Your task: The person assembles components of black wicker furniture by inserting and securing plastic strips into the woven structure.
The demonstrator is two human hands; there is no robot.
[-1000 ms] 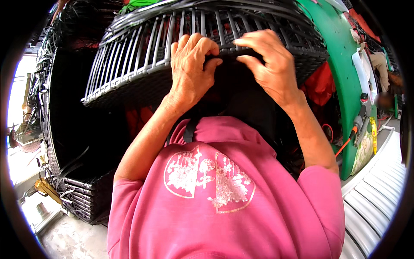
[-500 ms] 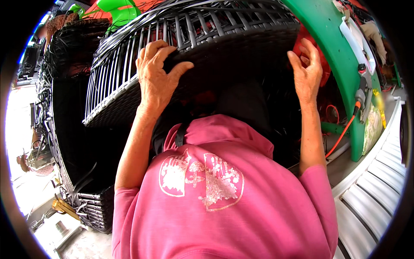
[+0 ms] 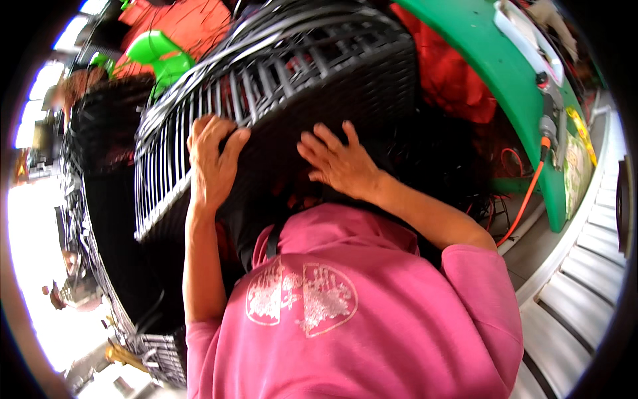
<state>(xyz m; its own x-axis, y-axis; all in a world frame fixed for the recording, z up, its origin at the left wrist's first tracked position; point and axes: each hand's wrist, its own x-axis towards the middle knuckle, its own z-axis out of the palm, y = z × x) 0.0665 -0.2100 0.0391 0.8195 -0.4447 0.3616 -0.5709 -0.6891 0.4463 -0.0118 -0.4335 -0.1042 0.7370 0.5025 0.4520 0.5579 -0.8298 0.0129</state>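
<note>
A large black wicker piece [image 3: 359,83], partly woven, leans across my lap. Its closely woven face is toward me, and open upright strands with long loose strips show along the far side. My left hand [image 3: 214,163] grips its edge, the fingers hooked over the strands and the thumb on the woven face. My right hand [image 3: 342,163] lies in front of the dark woven face with its fingers spread, holding nothing. Whether its fingertips press on the weave I cannot tell.
A green table [image 3: 465,46] curves along the right, bearing a white tray [image 3: 508,26] and a power tool [image 3: 547,110] with an orange cord [image 3: 528,199]. White slats [image 3: 585,266] lie at the lower right. Another dark wicker piece [image 3: 109,233] stands at left, a bright green chair [image 3: 156,56] beyond.
My right hand has moved left, from beside the wicker's right end to its woven face. My left hand keeps its edge grip, and the wicker sits slightly farther left and more tilted in view.
</note>
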